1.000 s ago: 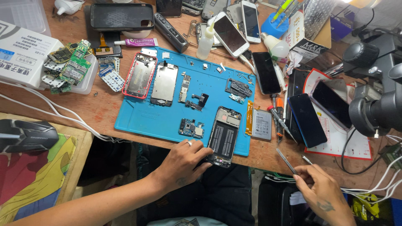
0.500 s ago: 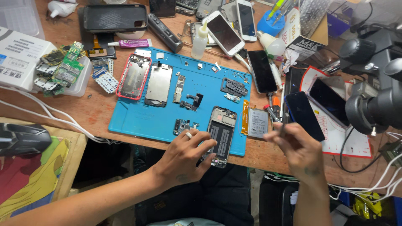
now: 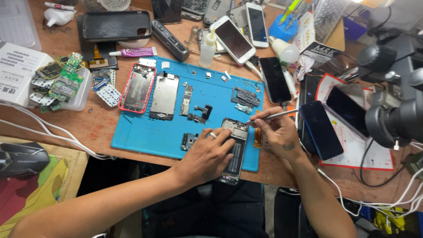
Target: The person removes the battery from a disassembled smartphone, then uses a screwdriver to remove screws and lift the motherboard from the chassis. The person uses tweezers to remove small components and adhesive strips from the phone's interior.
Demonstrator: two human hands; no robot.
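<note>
Pinching slim metal tweezers (image 3: 269, 116), right hand (image 3: 278, 136) is now bringing their tip onto the opened phone chassis (image 3: 233, 150) at the blue rubbery mat's (image 3: 145, 141) near edge; moments ago it was off beside the bench. Left hand (image 3: 209, 154) is pressing flat, steadying the dark rectangular frame.

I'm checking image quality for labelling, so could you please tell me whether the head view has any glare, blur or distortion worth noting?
Head view: evenly lit, soft shadows; a blown-out bright patch at the top right edge; the left hand, right hand and opened phone on the blue mat are sharp; wide-angle bending curves the desk edge; the microscope looks slightly soft.
</note>
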